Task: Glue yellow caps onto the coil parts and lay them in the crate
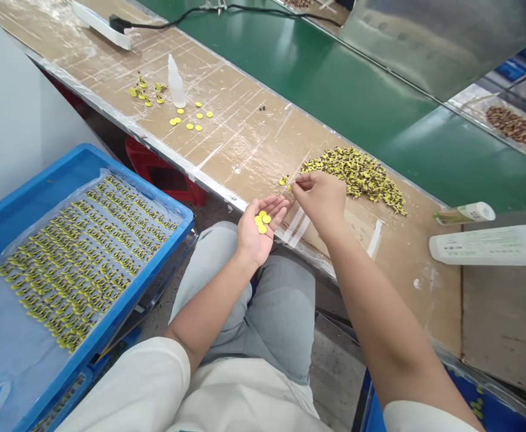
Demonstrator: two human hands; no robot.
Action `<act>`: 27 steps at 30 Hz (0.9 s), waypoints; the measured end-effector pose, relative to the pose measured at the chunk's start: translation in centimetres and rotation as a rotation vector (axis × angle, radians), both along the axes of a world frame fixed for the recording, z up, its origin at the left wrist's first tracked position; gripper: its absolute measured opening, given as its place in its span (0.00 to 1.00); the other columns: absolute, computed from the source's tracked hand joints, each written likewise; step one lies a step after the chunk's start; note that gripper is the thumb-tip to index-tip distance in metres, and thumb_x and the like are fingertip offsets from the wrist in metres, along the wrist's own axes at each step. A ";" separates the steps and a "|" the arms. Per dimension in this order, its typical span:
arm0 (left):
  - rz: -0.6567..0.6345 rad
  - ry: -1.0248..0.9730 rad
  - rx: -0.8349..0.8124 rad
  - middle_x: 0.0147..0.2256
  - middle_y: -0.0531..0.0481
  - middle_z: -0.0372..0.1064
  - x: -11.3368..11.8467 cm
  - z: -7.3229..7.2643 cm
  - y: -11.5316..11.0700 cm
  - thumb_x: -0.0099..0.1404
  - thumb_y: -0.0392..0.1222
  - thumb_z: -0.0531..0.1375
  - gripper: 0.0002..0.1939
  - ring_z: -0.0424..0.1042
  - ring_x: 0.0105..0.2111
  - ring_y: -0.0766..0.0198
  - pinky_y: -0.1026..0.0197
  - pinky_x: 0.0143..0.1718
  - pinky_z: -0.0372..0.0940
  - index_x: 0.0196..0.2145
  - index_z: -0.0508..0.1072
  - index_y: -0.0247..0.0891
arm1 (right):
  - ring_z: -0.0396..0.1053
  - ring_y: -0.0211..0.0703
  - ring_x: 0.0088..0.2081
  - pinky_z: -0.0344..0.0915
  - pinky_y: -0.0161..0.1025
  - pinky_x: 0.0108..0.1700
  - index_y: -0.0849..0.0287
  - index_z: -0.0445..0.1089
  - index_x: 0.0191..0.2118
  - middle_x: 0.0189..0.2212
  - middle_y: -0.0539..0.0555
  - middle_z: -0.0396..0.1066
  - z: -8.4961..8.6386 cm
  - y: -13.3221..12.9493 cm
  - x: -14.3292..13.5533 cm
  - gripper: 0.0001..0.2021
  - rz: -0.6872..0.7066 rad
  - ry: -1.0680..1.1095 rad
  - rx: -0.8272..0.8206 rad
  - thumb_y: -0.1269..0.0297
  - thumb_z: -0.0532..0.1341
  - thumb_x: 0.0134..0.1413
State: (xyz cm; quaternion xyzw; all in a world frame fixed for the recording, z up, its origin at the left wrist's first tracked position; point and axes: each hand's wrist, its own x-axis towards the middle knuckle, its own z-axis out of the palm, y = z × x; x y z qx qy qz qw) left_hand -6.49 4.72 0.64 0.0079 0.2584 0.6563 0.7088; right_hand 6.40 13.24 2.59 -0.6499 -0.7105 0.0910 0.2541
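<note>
Palm up at the table's near edge, my left hand (254, 237) cups several round yellow discs (261, 222). To its right, my right hand (320, 195) reaches over the cardboard-covered table (245, 150), thumb and fingers pinched at a small yellow disc (290, 188). Another small yellow piece (283, 180) lies just beside those fingertips. Behind my right hand spreads a large pile of small yellow and dark pieces (361, 174). Farther left, loose yellow discs (199, 115) and some assembled yellow and black pieces (141, 90) surround an upright white squeeze bottle (176, 84).
A blue tray (168, 240) at left holds rows of yellow and black pieces. On the right lie a large white bottle (492, 245) and a small container (465, 213). A green belt (316, 78) runs behind the table; a black cable (164, 25) crosses it. A red stool (164, 177) stands below.
</note>
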 end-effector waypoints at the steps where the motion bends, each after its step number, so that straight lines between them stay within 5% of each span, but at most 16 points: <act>1: -0.005 0.000 -0.003 0.41 0.41 0.76 -0.2 0.0 0.0 0.66 0.43 0.52 0.15 0.72 0.51 0.58 0.57 0.55 0.64 0.35 0.75 0.31 | 0.74 0.47 0.35 0.68 0.44 0.43 0.58 0.76 0.36 0.31 0.55 0.77 -0.4 0.1 -0.1 0.09 -0.001 -0.026 -0.001 0.62 0.61 0.50; 8: -0.030 -0.028 0.029 0.44 0.40 0.75 -0.8 -0.1 0.0 0.65 0.45 0.52 0.16 0.70 0.53 0.56 0.57 0.55 0.64 0.36 0.76 0.31 | 0.74 0.47 0.36 0.67 0.42 0.41 0.57 0.76 0.37 0.33 0.54 0.78 -1.4 0.2 -0.3 0.10 -0.013 -0.111 -0.004 0.61 0.59 0.52; 16: -0.044 -0.041 0.049 0.43 0.41 0.75 -0.6 -0.2 0.1 0.65 0.46 0.50 0.18 0.71 0.52 0.57 0.57 0.54 0.64 0.36 0.75 0.32 | 0.74 0.53 0.39 0.66 0.46 0.44 0.58 0.75 0.41 0.36 0.57 0.78 -0.5 -0.8 -0.5 0.14 -0.045 -0.215 0.063 0.59 0.61 0.51; 23: 0.012 -0.029 0.034 0.43 0.40 0.75 -0.7 -0.4 0.3 0.64 0.48 0.51 0.18 0.71 0.52 0.56 0.57 0.53 0.65 0.35 0.75 0.33 | 0.74 0.44 0.35 0.67 0.42 0.43 0.51 0.75 0.42 0.40 0.52 0.77 0.9 -7.3 -0.6 0.10 0.369 0.028 0.213 0.59 0.63 0.53; 27: -0.018 -0.001 0.025 0.43 0.40 0.75 -0.6 -0.5 0.3 0.64 0.48 0.49 0.19 0.70 0.53 0.56 0.55 0.55 0.63 0.34 0.75 0.33 | 0.74 0.45 0.36 0.67 0.43 0.42 0.49 0.74 0.43 0.43 0.52 0.77 0.4 -9.9 -0.7 0.11 0.409 0.066 0.238 0.61 0.65 0.52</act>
